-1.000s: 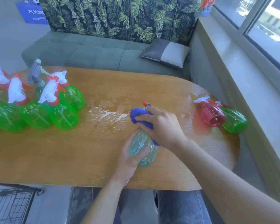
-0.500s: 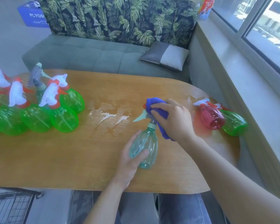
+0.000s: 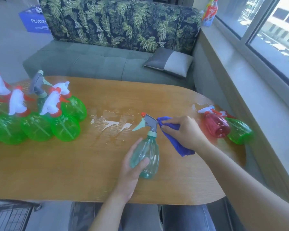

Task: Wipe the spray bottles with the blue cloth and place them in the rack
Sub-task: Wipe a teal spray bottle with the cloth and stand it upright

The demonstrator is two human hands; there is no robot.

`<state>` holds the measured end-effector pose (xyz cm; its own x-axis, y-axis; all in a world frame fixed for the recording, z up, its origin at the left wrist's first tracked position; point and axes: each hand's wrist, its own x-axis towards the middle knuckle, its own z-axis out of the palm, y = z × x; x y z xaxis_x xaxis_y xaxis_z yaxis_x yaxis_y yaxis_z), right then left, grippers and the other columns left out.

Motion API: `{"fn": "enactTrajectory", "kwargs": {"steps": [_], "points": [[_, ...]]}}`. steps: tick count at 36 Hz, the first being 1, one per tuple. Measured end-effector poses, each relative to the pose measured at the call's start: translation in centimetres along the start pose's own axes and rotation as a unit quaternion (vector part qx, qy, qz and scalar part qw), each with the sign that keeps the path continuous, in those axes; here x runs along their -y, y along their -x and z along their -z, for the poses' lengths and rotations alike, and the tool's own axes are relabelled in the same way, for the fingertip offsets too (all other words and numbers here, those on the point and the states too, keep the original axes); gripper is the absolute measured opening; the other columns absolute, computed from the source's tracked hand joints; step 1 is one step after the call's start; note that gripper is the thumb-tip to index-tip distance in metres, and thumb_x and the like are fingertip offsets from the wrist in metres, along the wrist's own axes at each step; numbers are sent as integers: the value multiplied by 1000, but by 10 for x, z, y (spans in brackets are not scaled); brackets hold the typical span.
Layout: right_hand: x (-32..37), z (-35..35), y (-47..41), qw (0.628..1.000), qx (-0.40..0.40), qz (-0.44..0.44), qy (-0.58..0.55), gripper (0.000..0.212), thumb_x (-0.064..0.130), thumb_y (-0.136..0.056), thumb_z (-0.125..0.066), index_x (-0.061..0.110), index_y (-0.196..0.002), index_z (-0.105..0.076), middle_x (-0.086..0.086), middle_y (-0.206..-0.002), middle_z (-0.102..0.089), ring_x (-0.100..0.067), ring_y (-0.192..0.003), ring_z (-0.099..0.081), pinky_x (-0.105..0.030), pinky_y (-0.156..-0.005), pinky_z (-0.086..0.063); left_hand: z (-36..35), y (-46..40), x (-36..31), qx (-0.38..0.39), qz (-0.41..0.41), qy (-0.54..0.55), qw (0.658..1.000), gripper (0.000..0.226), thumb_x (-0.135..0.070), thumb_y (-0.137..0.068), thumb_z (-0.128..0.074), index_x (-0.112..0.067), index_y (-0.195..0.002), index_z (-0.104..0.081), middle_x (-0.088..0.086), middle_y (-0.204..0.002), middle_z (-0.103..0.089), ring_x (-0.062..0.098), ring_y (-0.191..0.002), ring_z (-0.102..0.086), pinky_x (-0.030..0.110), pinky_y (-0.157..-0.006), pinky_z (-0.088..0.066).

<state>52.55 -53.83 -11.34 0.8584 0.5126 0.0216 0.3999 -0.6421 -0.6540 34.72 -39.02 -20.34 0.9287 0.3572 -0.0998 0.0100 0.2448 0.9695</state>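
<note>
Teal bottle held upright on the counter, blue cloth at its sprayer head.

The left hand grips the body of the teal spray bottle, which stands near the front edge of the wooden counter. The right hand pinches the blue cloth with curled fingers and holds it against the grey sprayer head; one end of the cloth hangs down beside the bottle. A group of green spray bottles stands at the left. A red bottle and a green bottle lie on their sides at the right end. Some spilled water is in the middle.
</note>
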Motion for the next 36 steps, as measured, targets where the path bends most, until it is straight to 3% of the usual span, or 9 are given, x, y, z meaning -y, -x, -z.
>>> {"fn": "enactTrajectory", "kwargs": {"steps": [4, 6, 12, 21, 25, 28, 31, 33, 36], "points": [[-1, 32, -8, 995, 81, -29, 52, 10, 41, -90, -76, 43, -99, -81, 18, -97, -75, -13, -93, -69, -34, -87, -56, -2, 1, -2, 5, -6, -11, 1000, 82, -50, -71, -84, -45, -149, -59, -31, -147, -60, -8, -137, -54, 16, -96, -54], [2, 37, -12, 998, 54, -29, 13, 12, 40, -90, -76, 43, -101, -82, 15, -95, -76, -12, -92, -70, -33, -85, -58, -2, 1, -4, 8, -11, -9, 1000, 85, -50, -69, -83, -43, -150, -58, -37, -142, -61, -16, -131, -54, 7, -91, -51], [15, 2, -12, 995, -45, 32, -82, 19, 35, -94, -74, 39, -112, -80, 11, -105, -74, -12, -100, -67, -38, -94, -54, -4, 2, -4, 25, 9, -24, 999, 73, -46, -75, -85, -51, -144, -62, -16, -147, -65, 12, -136, -63, 30, -102, -57], [-6, -4, 5, 998, -19, 5, -67, 19, 35, -92, -77, 38, -111, -80, 18, -100, -73, -7, -96, -68, -35, -94, -54, -2, 2, -5, 2, -14, -21, 1000, 79, -51, -72, -83, -46, -148, -61, -32, -145, -61, -10, -135, -55, 15, -95, -54], [-15, 19, 10, 999, 36, -6, 9, 16, 38, -92, -77, 41, -107, -80, 19, -97, -71, -10, -95, -68, -34, -91, -54, -2, 0, -2, 8, -6, -20, 1000, 73, -50, -73, -84, -51, -143, -63, -25, -147, -62, -1, -137, -59, 20, -97, -56], [-14, 24, 9, 990, -43, 47, 124, 17, 41, -94, -72, 43, -110, -79, 16, -95, -65, -15, -88, -64, -39, -80, -56, -2, 0, -2, 6, -7, -20, 1000, 73, -50, -73, -84, -53, -142, -63, -26, -148, -61, -3, -138, -56, 23, -101, -54], [-3, 12, 11, 969, -178, 123, 117, 20, 41, -97, -69, 39, -114, -79, 10, -94, -63, -16, -79, -62, -34, -67, -53, -3, -1, -2, 11, 0, -20, 1000, 74, -51, -73, -85, -54, -143, -62, -26, -150, -59, -1, -141, -54, 36, -111, -51], [9, 3, 9, 956, -192, 190, 114, 22, 41, -97, -67, 36, -114, -79, 8, -95, -64, -16, -81, -63, -31, -65, -51, -5, -1, -2, 18, 7, -18, 1000, 73, -49, -75, -86, -52, -144, -62, -21, -150, -62, 7, -141, -57, 46, -116, -50], [19, -12, 3, 938, -161, 264, 156, 22, 38, -95, -70, 33, -114, -80, 8, -98, -64, -18, -84, -64, -29, -62, -50, -6, 1, -4, 13, 9, -20, 1000, 70, -47, -75, -86, -52, -142, -64, -21, -147, -64, 6, -139, -59, 39, -113, -51]]}}
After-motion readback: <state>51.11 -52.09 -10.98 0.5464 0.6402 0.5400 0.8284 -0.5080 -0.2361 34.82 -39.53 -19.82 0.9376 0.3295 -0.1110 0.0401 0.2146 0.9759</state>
